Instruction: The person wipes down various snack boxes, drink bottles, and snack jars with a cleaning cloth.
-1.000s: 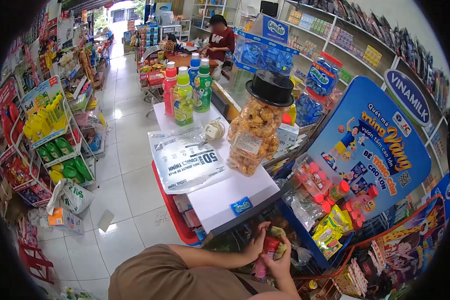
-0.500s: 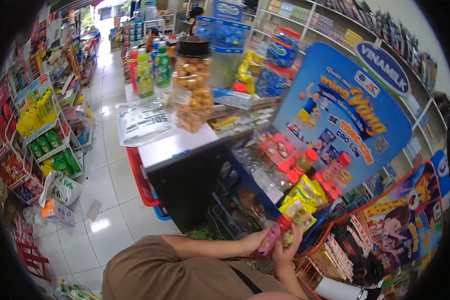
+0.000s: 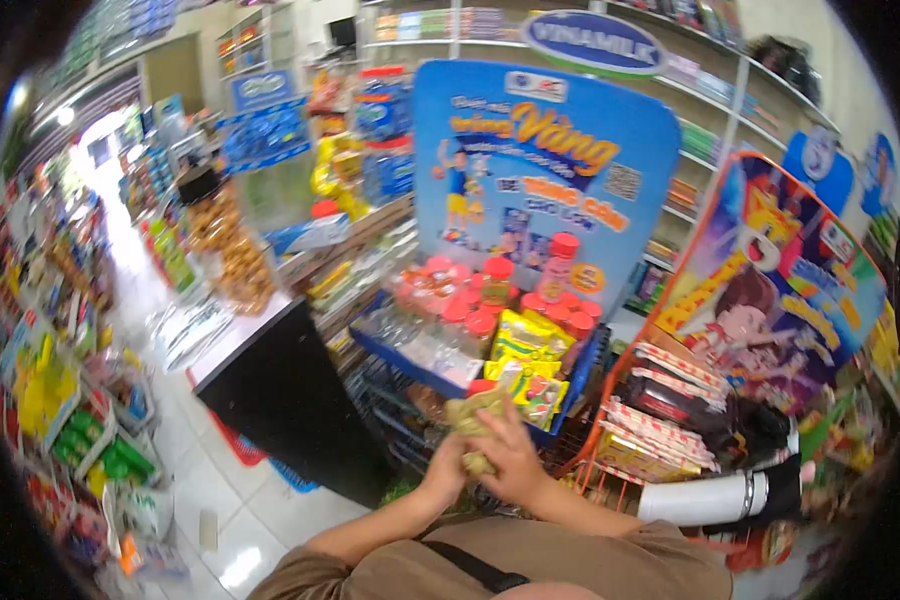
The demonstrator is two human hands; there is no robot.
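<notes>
Both of my hands are together in front of my body, at the near edge of a blue display bin (image 3: 450, 376). My right hand (image 3: 512, 458) is closed on a crumpled tan cloth (image 3: 478, 412). Just above the cloth shows a red cap (image 3: 482, 386); the pink bottle under it is mostly covered by cloth and fingers. My left hand (image 3: 444, 474) is closed low around that bottle, its fingers partly hidden. Yellow packets (image 3: 532, 338) lie right beyond my hands, in front of several red-capped jars (image 3: 497, 280).
A blue advertising board (image 3: 550, 130) rises behind the bin. A black-sided counter (image 3: 285, 400) stands at left, with a large snack jar (image 3: 228, 240) on it. At right is an orange wire rack (image 3: 595, 480) with boxes and a white cylinder (image 3: 705, 497).
My view has turned right, so the bin sits nearer the middle. The cloth has come up around the bottle, which showed more of its pink side before.
</notes>
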